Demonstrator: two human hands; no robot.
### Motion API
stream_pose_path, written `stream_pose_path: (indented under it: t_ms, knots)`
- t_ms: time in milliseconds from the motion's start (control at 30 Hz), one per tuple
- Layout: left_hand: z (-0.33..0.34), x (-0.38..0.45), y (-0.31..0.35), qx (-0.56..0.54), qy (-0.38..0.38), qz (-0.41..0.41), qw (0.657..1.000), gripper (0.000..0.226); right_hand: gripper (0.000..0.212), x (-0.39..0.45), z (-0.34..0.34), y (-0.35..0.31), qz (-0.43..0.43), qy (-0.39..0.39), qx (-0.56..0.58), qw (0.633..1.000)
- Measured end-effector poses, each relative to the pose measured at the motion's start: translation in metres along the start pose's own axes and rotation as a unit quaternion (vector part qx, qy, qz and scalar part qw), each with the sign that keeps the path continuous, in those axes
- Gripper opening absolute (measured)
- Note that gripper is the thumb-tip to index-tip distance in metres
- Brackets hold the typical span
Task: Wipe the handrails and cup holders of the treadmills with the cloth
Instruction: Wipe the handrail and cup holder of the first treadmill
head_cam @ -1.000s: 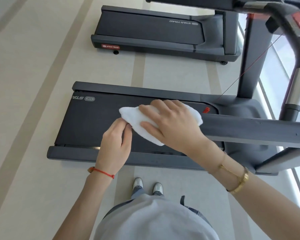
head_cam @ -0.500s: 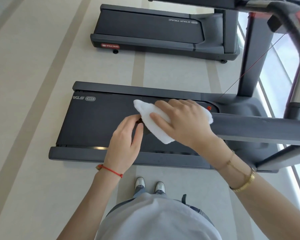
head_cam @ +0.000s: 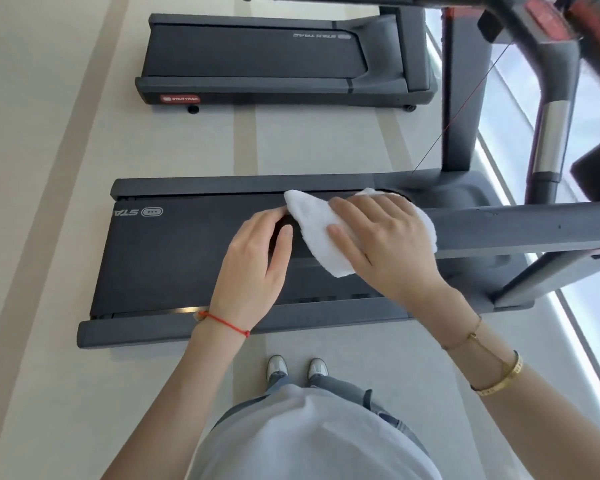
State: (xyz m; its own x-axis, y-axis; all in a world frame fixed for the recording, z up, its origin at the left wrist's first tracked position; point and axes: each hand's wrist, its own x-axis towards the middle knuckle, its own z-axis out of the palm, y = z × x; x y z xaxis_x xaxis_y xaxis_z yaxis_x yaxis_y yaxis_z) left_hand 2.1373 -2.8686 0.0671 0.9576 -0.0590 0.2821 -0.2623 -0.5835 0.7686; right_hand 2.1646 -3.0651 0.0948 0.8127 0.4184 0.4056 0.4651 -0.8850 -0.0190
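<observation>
To clean this stretch well, the right hand (head_cam: 378, 244), fingers spread flat on the white cloth (head_cam: 321, 237) draped over the end of the grey handrail (head_cam: 520, 226), should press evenly while the left hand's (head_cam: 257, 268) loosely curled grip steadies the rail tip.

Both hands fwd, palms down: left hand (head_cam: 257, 261) fingers loosely curled, right hand (head_cam: 381, 244) flat, fingers spread.
</observation>
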Motion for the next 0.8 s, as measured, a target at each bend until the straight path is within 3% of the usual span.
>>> stream_pose_path:
  t_ms: [100,167,267,333,500,600,700,800]
  knots:
    - [0.005,0.009,0.008,0.017,-0.006,0.02,1.0,0.026,0.034,-0.019,-0.002,0.022,-0.012,0.041,-0.023,0.999]
    - [0.009,0.015,0.014,0.045,-0.01,0.035,0.998,0.025,0.034,-0.018,-0.004,0.034,0.046,0.047,-0.04,0.997]
    - [0.019,0.023,0.025,0.098,-0.008,0.047,0.994,0.024,0.045,0.007,-0.006,0.039,0.152,-0.001,-0.05,0.987]
    - [0.024,0.026,0.031,0.121,0.008,0.037,0.992,0.027,0.044,0.012,-0.002,0.03,0.136,-0.016,-0.047,0.989]
    - [0.034,0.028,0.041,0.146,0.064,-0.013,0.987,0.027,0.036,-0.016,0.002,0.035,0.033,0.056,-0.012,0.998]
    - [0.037,0.029,0.043,0.17,0.079,-0.018,0.982,0.031,0.037,-0.026,-0.007,0.07,0.052,0.052,-0.035,0.997]
    - [0.04,0.03,0.045,0.19,0.085,-0.011,0.978,0.036,0.044,-0.019,-0.015,0.09,0.116,-0.003,-0.039,0.993]
    - [0.047,0.033,0.046,0.225,0.084,0.002,0.971,0.037,0.039,-0.002,-0.014,0.07,0.07,-0.093,-0.039,0.992]
